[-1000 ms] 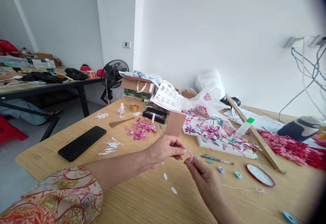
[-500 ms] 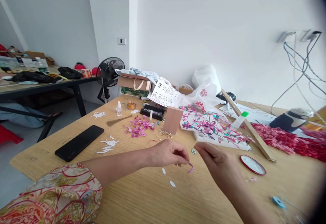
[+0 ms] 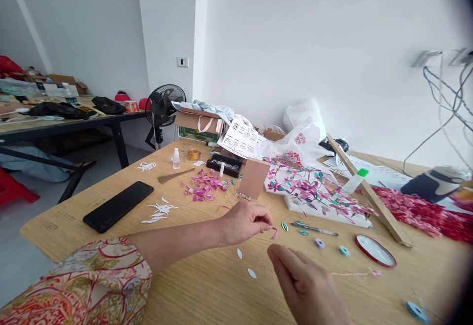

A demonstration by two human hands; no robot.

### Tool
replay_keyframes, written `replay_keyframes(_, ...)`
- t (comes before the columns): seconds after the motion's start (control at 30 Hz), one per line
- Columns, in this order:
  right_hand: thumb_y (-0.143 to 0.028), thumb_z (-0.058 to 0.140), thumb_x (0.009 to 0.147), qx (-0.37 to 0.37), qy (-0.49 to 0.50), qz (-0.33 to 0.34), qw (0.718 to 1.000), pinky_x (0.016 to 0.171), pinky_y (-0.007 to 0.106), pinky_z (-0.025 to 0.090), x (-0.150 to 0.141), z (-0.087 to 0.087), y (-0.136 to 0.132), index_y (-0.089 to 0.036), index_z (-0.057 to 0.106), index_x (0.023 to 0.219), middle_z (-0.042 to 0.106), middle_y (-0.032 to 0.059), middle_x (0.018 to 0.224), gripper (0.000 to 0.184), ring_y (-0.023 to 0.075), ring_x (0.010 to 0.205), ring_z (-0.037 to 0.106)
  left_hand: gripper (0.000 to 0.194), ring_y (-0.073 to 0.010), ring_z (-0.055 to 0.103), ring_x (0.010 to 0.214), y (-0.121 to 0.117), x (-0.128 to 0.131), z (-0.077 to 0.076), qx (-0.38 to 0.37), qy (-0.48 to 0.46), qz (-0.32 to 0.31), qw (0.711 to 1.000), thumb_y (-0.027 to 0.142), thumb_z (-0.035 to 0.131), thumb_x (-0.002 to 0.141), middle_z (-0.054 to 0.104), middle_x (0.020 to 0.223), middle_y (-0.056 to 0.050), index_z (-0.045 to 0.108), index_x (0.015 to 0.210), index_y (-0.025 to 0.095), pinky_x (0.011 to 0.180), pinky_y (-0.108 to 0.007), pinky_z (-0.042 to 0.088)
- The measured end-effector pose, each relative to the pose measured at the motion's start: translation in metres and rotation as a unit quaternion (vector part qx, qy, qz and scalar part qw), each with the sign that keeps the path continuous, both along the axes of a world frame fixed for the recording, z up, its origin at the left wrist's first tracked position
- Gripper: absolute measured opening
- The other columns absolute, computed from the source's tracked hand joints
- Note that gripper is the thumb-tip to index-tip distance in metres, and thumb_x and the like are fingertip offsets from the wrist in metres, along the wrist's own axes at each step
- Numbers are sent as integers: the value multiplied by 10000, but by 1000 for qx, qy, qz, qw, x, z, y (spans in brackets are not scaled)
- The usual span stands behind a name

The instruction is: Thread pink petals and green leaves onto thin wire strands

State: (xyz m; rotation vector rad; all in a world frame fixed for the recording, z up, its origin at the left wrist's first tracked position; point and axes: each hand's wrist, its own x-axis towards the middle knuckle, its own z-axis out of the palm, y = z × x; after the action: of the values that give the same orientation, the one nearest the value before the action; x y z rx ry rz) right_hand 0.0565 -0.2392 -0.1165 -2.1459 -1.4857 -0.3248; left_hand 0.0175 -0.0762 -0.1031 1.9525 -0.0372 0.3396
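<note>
My left hand [image 3: 248,224] pinches a small curled pink petal [image 3: 274,234] between thumb and fingertips above the wooden table. Just below and to the right, my right hand [image 3: 305,280] has its fingers pressed together. Whatever lies between them is hidden or too thin to make out. Under the hands are two white leaf-shaped pieces, one [image 3: 239,253] higher and one [image 3: 252,273] lower. A pile of pink petals [image 3: 207,184] lies beyond my left hand. Teal leaf pieces [image 3: 284,226] and a slim pen-like tool [image 3: 318,229] rest past the right hand.
To the left are a black phone [image 3: 118,206] and white cutouts [image 3: 159,211]. A red-rimmed round dish [image 3: 376,251], thread spools [image 3: 344,251] and a wooden bar [image 3: 369,192] lie right. Pink-flowered sprigs [image 3: 314,184] and a wooden block [image 3: 254,179] stand farther back.
My right hand has come down and toward me, uncovering the pen-like tool and spools. The left hand still holds the petal in nearly the same place. The view has shifted slightly.
</note>
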Motion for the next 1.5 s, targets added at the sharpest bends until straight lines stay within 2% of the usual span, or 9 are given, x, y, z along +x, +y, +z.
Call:
replay_keyframes(0.13,-328,360,839,30,-44,-37,998,456,202,345,23,27,-5,-221,593,682,601,17,610,301,125,501,524,88,-94,486,649,-5,-5,5,91,-9,-77,993,78,554,677,544,640,14,600,639,143,613,-195,353)
replay_keyframes(0.33,-391,395,816,52,152,-40,986,502,195,377,54,9,11,-186,574,650,561,-7,577,318,128,549,505,130,-78,491,529,-9,-10,11,-213,79,-83,970,232,626,641,518,555,18,567,658,118,535,-203,381)
replay_keyframes(0.47,-421,377,820,51,232,-22,971,417,184,323,39,-19,19,-181,541,623,425,-39,462,351,105,450,420,203,-75,489,539,-6,-7,7,-271,38,-23,962,286,652,620,532,563,13,559,667,111,554,-209,386)
replay_keyframes(0.63,-358,341,855,12,178,-5,984,435,182,344,5,-24,9,-191,528,623,444,-34,466,342,101,439,450,67,-73,472,533,-2,2,0,-191,29,39,980,176,582,665,505,561,24,552,659,116,550,-204,386)
replay_keyframes(0.87,-343,363,842,31,18,-30,999,483,213,366,17,22,-7,-216,589,684,581,15,584,304,140,534,531,84,-104,491,678,-5,-2,1,120,-28,-45,991,121,560,703,554,658,2,607,640,152,635,-195,358)
replay_keyframes(1.0,-373,401,818,47,75,-64,994,516,215,377,48,27,0,-204,601,701,599,6,619,286,144,568,534,38,-91,494,620,-7,-7,3,-25,33,-90,995,166,588,679,553,640,6,616,676,141,582,-194,365)
replay_keyframes(1.2,-406,392,815,43,203,-36,978,496,199,363,53,-7,17,-176,560,650,521,-14,554,329,126,540,474,134,-73,493,542,-6,-12,8,-256,77,-49,962,222,643,618,538,566,15,593,663,106,559,-203,374)
replay_keyframes(1.37,-374,336,849,9,188,-12,982,429,187,322,24,-28,15,-182,535,634,416,-41,460,350,107,439,426,143,-70,482,540,-6,-5,6,-267,53,13,962,230,632,626,530,568,18,579,671,105,560,-202,378)
replay_keyframes(1.5,-305,318,868,-18,95,1,995,451,187,333,3,-20,4,-196,519,638,496,-21,504,325,105,455,468,52,-78,478,544,-5,3,-1,-168,47,24,984,167,585,654,527,578,17,576,654,115,548,-200,379)
